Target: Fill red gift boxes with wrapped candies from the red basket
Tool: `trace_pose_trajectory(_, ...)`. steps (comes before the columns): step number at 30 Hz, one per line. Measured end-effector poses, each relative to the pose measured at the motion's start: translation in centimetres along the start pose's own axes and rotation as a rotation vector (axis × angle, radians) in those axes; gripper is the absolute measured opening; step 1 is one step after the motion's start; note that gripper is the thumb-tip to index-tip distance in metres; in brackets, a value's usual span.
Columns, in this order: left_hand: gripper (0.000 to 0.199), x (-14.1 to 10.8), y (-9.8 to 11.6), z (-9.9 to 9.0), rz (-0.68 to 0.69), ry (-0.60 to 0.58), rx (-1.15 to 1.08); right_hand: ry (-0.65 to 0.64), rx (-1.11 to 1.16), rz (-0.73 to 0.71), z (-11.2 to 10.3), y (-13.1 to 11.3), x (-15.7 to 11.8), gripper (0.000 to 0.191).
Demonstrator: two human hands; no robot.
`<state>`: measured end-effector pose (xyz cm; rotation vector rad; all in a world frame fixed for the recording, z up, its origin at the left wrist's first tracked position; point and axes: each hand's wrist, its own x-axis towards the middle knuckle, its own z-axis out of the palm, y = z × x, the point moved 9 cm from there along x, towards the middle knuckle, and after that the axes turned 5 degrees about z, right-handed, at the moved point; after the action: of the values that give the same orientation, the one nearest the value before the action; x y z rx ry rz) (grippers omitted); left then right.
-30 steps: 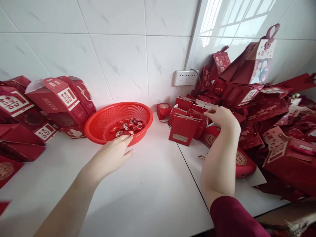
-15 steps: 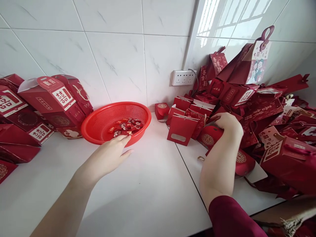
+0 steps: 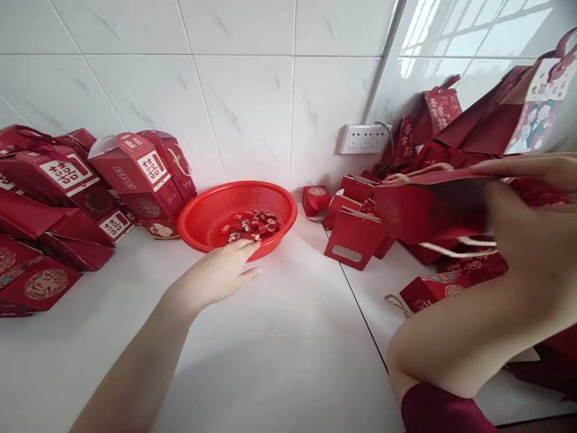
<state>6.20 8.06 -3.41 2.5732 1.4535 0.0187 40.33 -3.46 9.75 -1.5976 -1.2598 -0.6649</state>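
My left hand [image 3: 225,267] lies at the near rim of a red plastic basket [image 3: 198,201]. Its fingers stretch over the rim and the thumb stands apart outside. Small wrapped sweets [image 3: 250,225] in red wrappers lie in the basket. On the right, my right hand [image 3: 532,222], smeared by motion, grips a red paper gift bag [image 3: 406,207] with pale cord handles. The bag is tilted in the air, its dark mouth turned toward me. Part of my right hand passes out of frame, and some fingers are hidden by the bag.
Red gift boxes [image 3: 135,171] are stacked on the left of the white counter [image 3: 288,337]. Small red bags [image 3: 354,237] and a little red box [image 3: 315,201] stand right of the basket. More boxes pile up behind my right arm. A power socket [image 3: 365,139] is on the tiled wall.
My right hand has risen to the right out of the pile, now with a red gift bag in it. The view has turned slightly left. My left hand stays at the basket rim.
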Motion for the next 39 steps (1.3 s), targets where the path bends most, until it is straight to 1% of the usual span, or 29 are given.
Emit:
trace_pose_trajectory(1,0.057,-0.1,-0.1,-0.4,0.008,0.028,-0.018,-0.075,0.067,-0.022,0.8,-1.2,-0.1,0.027)
trace_pose_trajectory(2,0.051,-0.2,0.0,-1.1,0.016,0.076,-0.036,-0.185,0.142,-0.050,2.2,-2.4,-0.3,0.021)
trace_pose_trajectory(3,0.044,-0.4,0.1,-2.1,0.024,0.145,-0.052,-0.334,0.204,-0.091,4.2,-3.7,-0.8,0.016)
trace_pose_trajectory(4,0.036,-0.8,0.4,-3.1,0.030,0.225,-0.065,-0.533,0.230,-0.155,6.7,-5.3,-1.8,0.014)
trace_pose_trajectory(5,0.031,-1.2,0.8,-4.2,0.038,0.308,-0.074,-0.739,0.236,-0.227,9.3,-6.9,-3.3,0.016)
trace_pose_trajectory(6,0.027,-1.7,1.4,-5.1,0.050,0.380,-0.079,-0.918,0.225,-0.312,11.4,-8.5,-5.1,0.020)
trace_pose_trajectory(7,0.025,-2.1,2.1,-5.7,0.068,0.430,-0.082,-1.051,0.210,-0.396,13.2,-10.0,-6.9,0.025)
trace_pose_trajectory(8,0.024,-2.4,2.9,-5.9,0.093,0.449,-0.086,-1.137,0.203,-0.465,14.5,-11.4,-8.4,0.029)
trace_pose_trajectory(9,0.024,-2.6,3.6,-5.8,0.116,0.436,-0.091,-1.195,0.210,-0.509,15.5,-12.7,-9.6,0.030)
trace_pose_trajectory(10,0.025,-2.6,4.2,-5.3,0.129,0.396,-0.099,-1.225,0.234,-0.543,16.2,-13.9,-10.6,0.032)
trace_pose_trajectory(11,0.026,-2.5,4.5,-4.6,0.123,0.341,-0.104,-1.232,0.267,-0.564,16.5,-14.9,-11.3,0.033)
trace_pose_trajectory(13,0.032,-2.4,4.4,-3.1,0.060,0.229,-0.080,-1.211,0.342,-0.583,16.4,-16.3,-11.9,0.035)
trace_pose_trajectory(15,0.039,-2.4,3.7,-2.0,-0.026,0.150,-0.026,-1.171,0.394,-0.565,15.8,-16.8,-11.8,0.037)
trace_pose_trajectory(17,0.040,-2.7,3.0,-1.6,-0.080,0.110,0.020,-1.132,0.408,-0.506,15.2,-16.5,-11.0,0.036)
trace_pose_trajectory(20,0.038,-3.3,2.4,-1.9,-0.101,0.098,0.035,-1.088,0.421,-0.431,14.1,-15.6,-9.8,0.034)
trace_pose_trajectory(24,0.031,-4.6,1.9,-2.3,-0.095,0.052,-0.013,-1.095,0.490,-0.420,12.6,-15.2,-9.1,0.030)
trace_pose_trajectory(28,0.023,-6.0,2.1,-3.1,-0.016,0.026,-0.081,-1.116,0.551,-0.433,11.3,-14.7,-8.5,0.021)
trace_pose_trajectory(31,0.022,-6.4,2.5,-3.7,0.050,-0.014,-0.177,-1.115,0.594,-0.427,10.8,-14.2,-8.1,0.016)
trace_pose_trajectory(33,0.025,-6.0,2.6,-3.1,0.073,-0.101,-0.297,-1.102,0.598,-0.426,10.8,-14.2,-8.1,0.013)
trace_pose_trajectory(35,0.029,-5.1,2.2,-1.7,0.062,-0.200,-0.431,-1.039,0.574,-0.422,10.8,-14.5,-8.1,0.008)
trace_pose_trajectory(36,0.030,-4.5,1.8,-0.9,0.042,-0.227,-0.476,-0.996,0.568,-0.423,10.6,-14.9,-8.2,0.008)
trace_pose_trajectory(37,0.031,-3.8,1.2,-0.2,0.013,-0.234,-0.492,-0.971,0.575,-0.436,10.4,-15.5,-8.5,0.009)
trace_pose_trajectory(38,0.032,-3.1,0.4,0.0,-0.021,-0.182,-0.464,-0.974,0.597,-0.470,10.2,-16.4,-9.2,0.010)
trace_pose_trajectory(39,0.032,-2.5,-0.4,0.2,-0.051,-0.126,-0.415,-1.008,0.623,-0.531,9.9,-17.6,-10.2,0.011)
